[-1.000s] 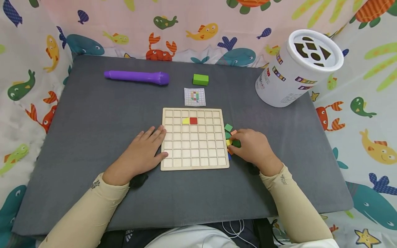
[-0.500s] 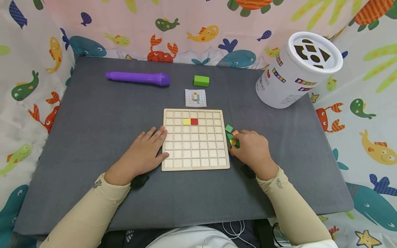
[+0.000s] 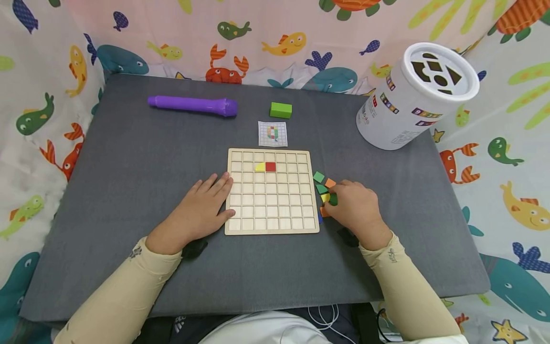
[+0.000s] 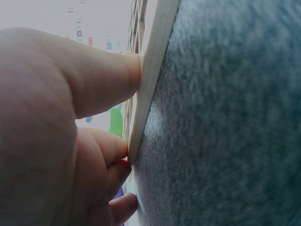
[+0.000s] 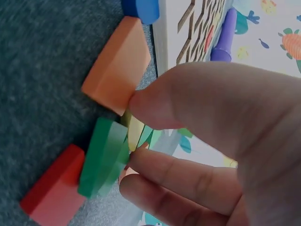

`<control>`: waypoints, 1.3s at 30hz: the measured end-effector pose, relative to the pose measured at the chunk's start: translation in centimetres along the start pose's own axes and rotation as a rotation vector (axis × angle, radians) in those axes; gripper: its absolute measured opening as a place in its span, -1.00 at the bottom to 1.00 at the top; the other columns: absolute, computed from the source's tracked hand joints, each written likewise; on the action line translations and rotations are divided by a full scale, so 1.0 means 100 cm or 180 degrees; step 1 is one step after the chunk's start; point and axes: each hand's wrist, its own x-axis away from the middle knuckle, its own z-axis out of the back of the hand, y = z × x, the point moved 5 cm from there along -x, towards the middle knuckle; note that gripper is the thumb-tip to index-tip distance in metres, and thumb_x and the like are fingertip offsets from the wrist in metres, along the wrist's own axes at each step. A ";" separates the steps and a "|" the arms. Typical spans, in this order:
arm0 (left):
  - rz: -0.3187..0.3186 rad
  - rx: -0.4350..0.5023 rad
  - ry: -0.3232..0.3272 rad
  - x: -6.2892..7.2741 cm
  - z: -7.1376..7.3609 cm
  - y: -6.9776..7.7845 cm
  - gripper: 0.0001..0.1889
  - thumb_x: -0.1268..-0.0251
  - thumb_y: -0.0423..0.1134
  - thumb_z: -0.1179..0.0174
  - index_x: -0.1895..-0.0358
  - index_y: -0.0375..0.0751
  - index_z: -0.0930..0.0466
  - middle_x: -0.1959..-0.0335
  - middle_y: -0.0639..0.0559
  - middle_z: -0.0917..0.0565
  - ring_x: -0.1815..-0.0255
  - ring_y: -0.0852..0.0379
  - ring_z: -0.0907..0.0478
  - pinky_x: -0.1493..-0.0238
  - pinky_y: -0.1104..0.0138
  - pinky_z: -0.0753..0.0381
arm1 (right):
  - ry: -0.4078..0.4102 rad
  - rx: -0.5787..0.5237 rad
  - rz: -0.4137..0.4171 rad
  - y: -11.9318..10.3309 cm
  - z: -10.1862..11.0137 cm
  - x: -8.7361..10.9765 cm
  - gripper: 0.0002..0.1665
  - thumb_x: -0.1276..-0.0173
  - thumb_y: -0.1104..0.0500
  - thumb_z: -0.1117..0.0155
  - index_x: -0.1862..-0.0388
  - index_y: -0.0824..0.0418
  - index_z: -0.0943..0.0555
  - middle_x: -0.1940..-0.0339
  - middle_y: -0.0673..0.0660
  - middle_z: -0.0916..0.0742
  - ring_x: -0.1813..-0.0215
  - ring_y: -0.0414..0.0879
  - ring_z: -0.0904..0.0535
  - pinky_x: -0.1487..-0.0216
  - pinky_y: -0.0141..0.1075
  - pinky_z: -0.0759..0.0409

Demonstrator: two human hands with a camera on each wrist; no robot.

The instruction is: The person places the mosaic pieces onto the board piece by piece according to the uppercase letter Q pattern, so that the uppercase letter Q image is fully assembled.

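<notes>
A pale wooden grid board (image 3: 272, 224) lies on the table, with a yellow quarter-round piece (image 3: 260, 166) and a red square (image 3: 270, 166) in its upper cells. My left hand (image 3: 197, 210) rests at the board's left edge, fingers straight; in the left wrist view the thumb (image 4: 110, 80) presses that edge. My right hand (image 3: 355, 210) is at the loose blocks along the right edge. Its thumb and index finger pinch a yellow block (image 5: 135, 130). Around it lie an orange block (image 5: 120, 66), a green block (image 5: 99, 155) and a red block (image 5: 54, 188).
Behind the board lie a small pattern card (image 3: 272, 134), a bright green block (image 3: 280, 110) and a purple tube (image 3: 193, 105). A white tub (image 3: 399, 114) with shape holes in its lid stands at the back right. A blue block (image 5: 141, 9) touches the board's edge.
My right hand has shifted slightly right, and the yellow and orange blocks near its fingertips sit a little farther from the board. The left hand stays at the board's edge.
</notes>
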 end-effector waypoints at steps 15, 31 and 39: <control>0.0021 -0.0037 -0.0039 -0.001 0.000 0.001 -0.16 -0.66 0.07 -0.13 -0.73 -0.32 -0.01 -0.75 -0.20 -0.03 -0.73 -0.30 0.06 -0.63 -0.23 0.06 | 0.0702 -0.0012 0.0418 -0.014 0.010 -0.002 -0.78 -0.03 0.14 -0.44 0.29 0.11 -0.84 0.47 0.04 -0.66 0.51 -0.02 -0.51 0.69 -0.16 -0.37; 0.0048 0.0004 -0.0078 0.000 -0.003 -0.006 -0.11 -0.64 0.12 -0.15 -0.75 -0.28 0.03 -0.76 -0.16 0.02 -0.74 -0.27 0.10 -0.64 -0.21 0.09 | 0.0443 0.0111 0.1106 -0.079 0.010 -0.078 -0.74 -0.28 0.01 -0.45 0.17 0.11 -0.87 0.28 0.04 -0.80 0.38 -0.05 -0.66 0.58 -0.09 -0.58; 0.0047 -0.0002 -0.0077 -0.001 -0.002 -0.005 -0.12 -0.65 0.13 -0.13 -0.74 -0.27 0.03 -0.76 -0.14 0.03 -0.75 -0.26 0.12 -0.65 -0.20 0.10 | -0.0002 0.0155 0.1236 -0.093 0.001 -0.102 -0.64 -0.32 0.19 -0.38 -0.07 0.05 -0.86 0.04 0.04 -0.83 0.14 -0.02 -0.74 0.42 -0.09 -0.69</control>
